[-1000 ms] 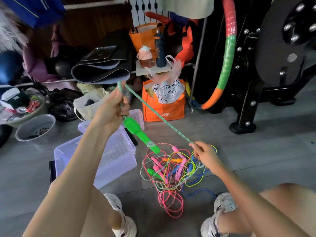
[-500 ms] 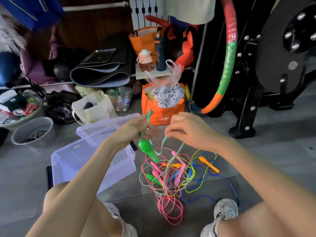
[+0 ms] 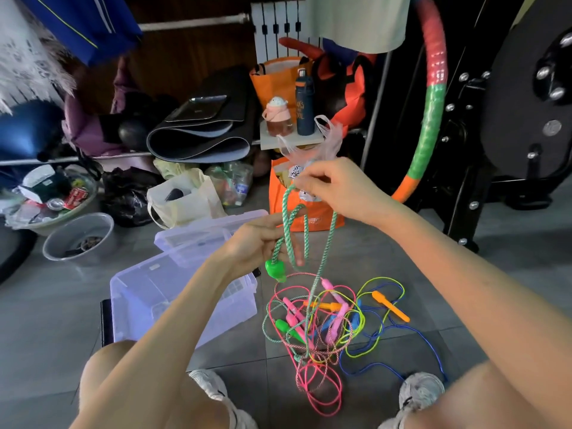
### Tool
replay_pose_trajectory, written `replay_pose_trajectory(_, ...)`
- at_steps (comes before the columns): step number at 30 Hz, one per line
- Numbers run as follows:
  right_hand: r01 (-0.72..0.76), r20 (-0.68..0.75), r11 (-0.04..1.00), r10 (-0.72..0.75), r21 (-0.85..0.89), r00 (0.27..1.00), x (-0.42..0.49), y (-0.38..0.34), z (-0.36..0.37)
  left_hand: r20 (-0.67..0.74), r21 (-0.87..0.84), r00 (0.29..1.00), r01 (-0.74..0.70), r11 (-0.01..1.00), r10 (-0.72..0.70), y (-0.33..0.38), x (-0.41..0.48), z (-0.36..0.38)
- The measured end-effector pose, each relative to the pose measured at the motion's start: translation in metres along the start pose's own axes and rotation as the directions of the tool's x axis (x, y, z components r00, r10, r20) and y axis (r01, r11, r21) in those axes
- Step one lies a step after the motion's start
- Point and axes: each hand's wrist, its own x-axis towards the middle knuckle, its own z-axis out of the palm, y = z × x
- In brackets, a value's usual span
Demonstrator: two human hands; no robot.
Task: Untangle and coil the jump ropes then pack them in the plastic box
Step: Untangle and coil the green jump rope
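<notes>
A green-and-white braided jump rope (image 3: 320, 261) hangs in loops between my hands. My left hand (image 3: 257, 243) grips its loops and its green handle (image 3: 275, 270), which points downward. My right hand (image 3: 337, 187), higher and to the right, pinches the top of a loop. The rope's free length drops into a tangled pile of jump ropes (image 3: 325, 323) on the floor: pink, yellow, blue and orange cords with pink, orange and green handles. A clear plastic box (image 3: 148, 292) sits open on the floor left of the pile, its lid (image 3: 201, 230) behind it.
An orange bag (image 3: 315, 215) stands just behind my hands. A grey bowl (image 3: 77, 236), a cloth bag (image 3: 182, 202) and a cluttered shelf lie to the left. A hoop (image 3: 430, 119) and a black machine frame (image 3: 464, 193) stand right. My knees and shoes frame the pile.
My right hand rose from beside the left hand to above it, drawing up a fresh loop of green rope. The left hand holds more loops than before.
</notes>
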Motion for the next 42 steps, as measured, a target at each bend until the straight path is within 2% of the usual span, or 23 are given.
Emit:
replay_pose_trajectory(3, -0.038, -0.119, 0.996, 0.028, -0.081, 0.993, 0.011, 0.012, -0.003, 0.038, -0.075, 0.999, 0.0, 0.997, 0.003, 0.001, -0.006, -0.001)
replay_pose_trajectory(5, -0.054, -0.097, 0.99, 0.041, -0.131, 0.994, 0.012, 0.022, -0.002, 0.029, -0.133, 1.0, -0.004, 0.991, 0.008, 0.004, -0.009, -0.003)
replay_pose_trajectory(9, -0.112, -0.069, 0.987, 0.105, -0.118, 0.992, 0.002, 0.048, -0.008, -0.018, -0.309, 0.999, -0.038, 0.95, 0.035, 0.015, -0.018, -0.005)
replay_pose_trajectory(11, -0.134, -0.054, 0.987, 0.129, -0.093, 0.99, -0.008, 0.061, -0.008, -0.037, -0.308, 0.998, -0.058, 0.949, 0.049, 0.018, -0.025, -0.007)
replay_pose_trajectory(13, -0.156, -0.013, 0.984, 0.155, -0.086, 0.988, -0.021, 0.078, -0.005, -0.003, -0.287, 0.999, -0.048, 0.957, 0.049, 0.019, -0.029, -0.01)
replay_pose_trajectory(15, -0.224, 0.0, 0.974, 0.224, -0.036, 0.975, -0.037, 0.098, 0.002, 0.053, -0.35, 0.998, -0.021, 0.936, 0.042, 0.02, -0.032, -0.013)
replay_pose_trajectory(17, -0.319, -0.068, 0.946, 0.322, 0.049, 0.944, -0.057, 0.122, 0.012, 0.069, -0.381, 0.997, -0.01, 0.924, 0.039, 0.018, -0.033, -0.019)
replay_pose_trajectory(20, -0.469, -0.151, 0.868, 0.492, 0.164, 0.857, -0.089, 0.154, 0.036, 0.093, -0.438, 0.993, -0.029, 0.898, 0.078, 0.016, -0.036, -0.025)
replay_pose_trajectory(23, -0.536, -0.201, 0.829, 0.558, 0.156, 0.805, -0.103, 0.164, 0.058, -0.037, -0.453, 0.999, -0.045, 0.89, 0.031, 0.013, -0.033, -0.024)
replay_pose_trajectory(25, -0.492, -0.342, 0.863, 0.498, 0.11, 0.797, -0.089, 0.151, 0.058, -0.144, -0.429, 0.989, -0.037, 0.902, -0.028, 0.013, -0.03, -0.021)
replay_pose_trajectory(29, -0.233, -0.568, 0.972, 0.191, -0.001, 0.801, -0.023, 0.075, 0.009, -0.267, -0.397, 0.955, 0.015, 0.918, -0.131, 0.011, -0.025, -0.021)
replay_pose_trajectory(31, -0.122, -0.666, 0.986, 0.014, -0.116, 0.746, 0.006, 0.024, -0.032, -0.278, -0.414, 0.949, 0.024, 0.91, -0.151, 0.008, -0.024, -0.024)
replay_pose_trajectory(33, -0.002, -0.739, 0.974, -0.171, -0.226, 0.652, 0.022, -0.025, -0.068, -0.266, -0.445, 0.953, 0.01, 0.895, -0.143, 0.006, -0.023, -0.027)
replay_pose_trajectory(35, 0.024, -0.74, 0.936, -0.292, -0.35, 0.606, 0.03, -0.049, -0.081, -0.232, -0.449, 0.965, 0.003, 0.894, -0.12, 0.006, -0.023, -0.027)
replay_pose_trajectory(36, -0.052, -0.705, 0.899, -0.304, -0.436, 0.641, 0.033, -0.048, -0.077, -0.21, -0.444, 0.972, 0.003, 0.896, -0.107, 0.006, -0.024, -0.027)
replay_pose_trajectory(37, -0.154, -0.643, 0.829, -0.286, -0.538, 0.71, 0.033, -0.037, -0.067, -0.178, -0.446, 0.98, 0.0, 0.895, -0.089, 0.005, -0.024, -0.028)
replay_pose_trajectory(39, -0.276, -0.45, 0.61, -0.149, -0.742, 0.881, 0.026, 0.004, -0.034, -0.124, -0.491, 0.991, -0.016, 0.871, -0.052, 0.002, -0.024, -0.032)
replay_pose_trajectory(41, -0.238, -0.241, 0.467, 0.055, -0.852, 0.969, 0.004, 0.041, 0.001, -0.157, -0.577, 0.987, -0.07, 0.813, -0.027, -0.002, -0.023, -0.037)
replay_pose_trajectory(42, -0.177, -0.137, 0.462, 0.119, -0.869, 0.983, -0.01, 0.054, 0.017, -0.209, -0.601, 0.978, -0.113, 0.791, -0.019, -0.004, -0.022, -0.038)
